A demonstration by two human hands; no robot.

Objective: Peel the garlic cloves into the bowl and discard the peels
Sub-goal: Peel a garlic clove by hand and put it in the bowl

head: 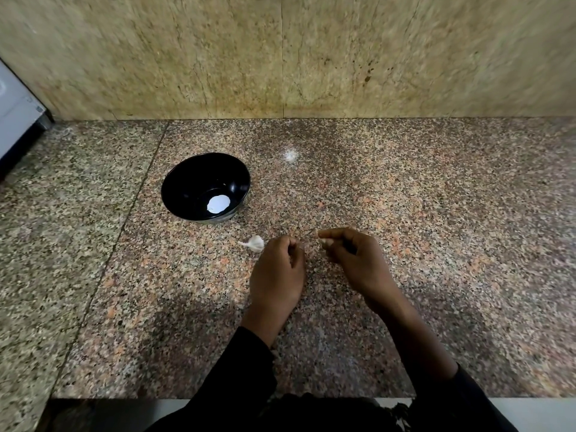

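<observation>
A black bowl (205, 185) stands on the granite counter, with a bright white patch at its bottom. A white garlic piece (255, 243) with a thin stem lies on the counter just left of my left hand (278, 272). My left hand's fingers are curled, and I cannot tell whether they hold anything. My right hand (355, 260) pinches a small pale garlic clove (327, 242) between thumb and fingertips. The two hands sit close together, a little in front of the bowl and to its right.
The speckled granite counter (436, 229) ends at a stone backsplash (280, 57) behind and at its front edge near my body. A grey-white appliance (15, 116) stands at the far left. A seam in the counter runs diagonally left of the bowl.
</observation>
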